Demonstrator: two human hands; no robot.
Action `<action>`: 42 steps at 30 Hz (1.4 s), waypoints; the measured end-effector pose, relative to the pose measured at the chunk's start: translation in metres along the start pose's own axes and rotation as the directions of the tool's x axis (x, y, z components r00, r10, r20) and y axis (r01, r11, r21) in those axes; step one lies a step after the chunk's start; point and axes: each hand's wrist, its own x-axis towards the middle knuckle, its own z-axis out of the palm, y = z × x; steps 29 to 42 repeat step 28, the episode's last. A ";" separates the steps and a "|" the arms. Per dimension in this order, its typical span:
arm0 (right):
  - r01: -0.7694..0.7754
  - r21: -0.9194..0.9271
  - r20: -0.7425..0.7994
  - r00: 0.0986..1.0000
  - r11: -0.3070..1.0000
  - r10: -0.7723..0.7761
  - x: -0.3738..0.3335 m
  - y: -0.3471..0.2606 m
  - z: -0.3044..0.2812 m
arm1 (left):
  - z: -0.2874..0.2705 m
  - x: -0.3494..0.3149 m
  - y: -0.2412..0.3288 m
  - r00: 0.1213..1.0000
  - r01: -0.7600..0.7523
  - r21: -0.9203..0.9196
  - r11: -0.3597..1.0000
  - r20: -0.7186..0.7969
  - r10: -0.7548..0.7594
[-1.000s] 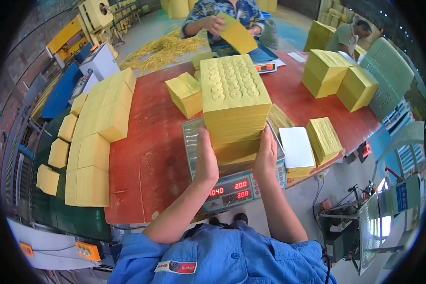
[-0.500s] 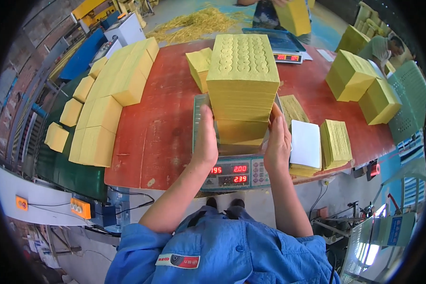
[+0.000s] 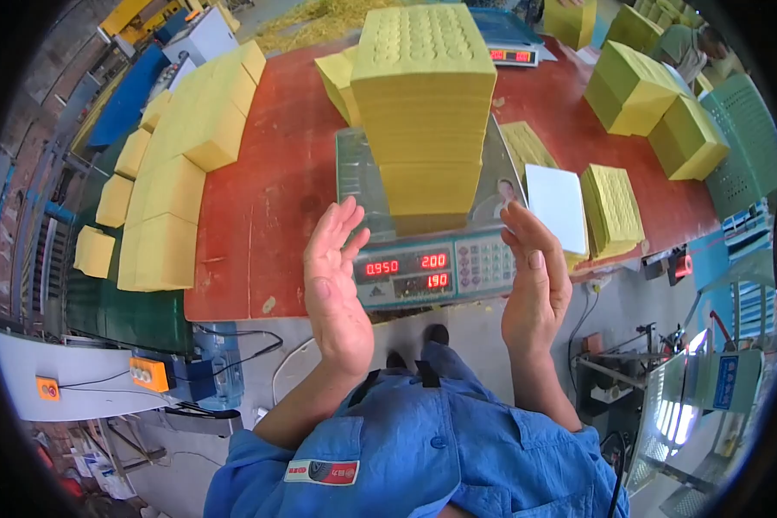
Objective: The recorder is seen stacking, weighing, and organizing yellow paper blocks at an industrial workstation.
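Note:
A tall stack of yellow embossed paper (image 3: 423,116) stands on the metal pan of a digital scale (image 3: 487,268). Red figures glow on the scale's near panel. My left hand (image 3: 338,289) is off the stack, at the panel's left side, palm turned inward and fingers apart. On the other side of the panel, my right hand (image 3: 537,289) faces it with fingers stretched and nothing in them. Right of the scale lie a white card (image 3: 554,203) on yellow sheets and a short stack of embossed paper (image 3: 611,207). A smaller yellow stack (image 3: 341,86) sits behind the tall one.
Rows of yellow paper blocks (image 3: 168,207) line the red table's (image 3: 250,207) left side. More blocks (image 3: 634,91) stand at the far right by a green perforated chair (image 3: 747,155). A second scale (image 3: 511,57) is at the back, and a co-worker (image 3: 691,47) bends at far right.
My hands have let go of the tall stack and drawn back toward me, spreading apart. The scale's figures have changed. A co-worker's yellow block at the back has shifted right in view.

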 end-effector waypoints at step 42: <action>-0.018 0.063 -0.033 0.999 0.998 0.020 -0.064 -0.020 0.026 | -0.031 -0.032 0.024 0.965 0.112 -0.009 0.994 0.238 -0.107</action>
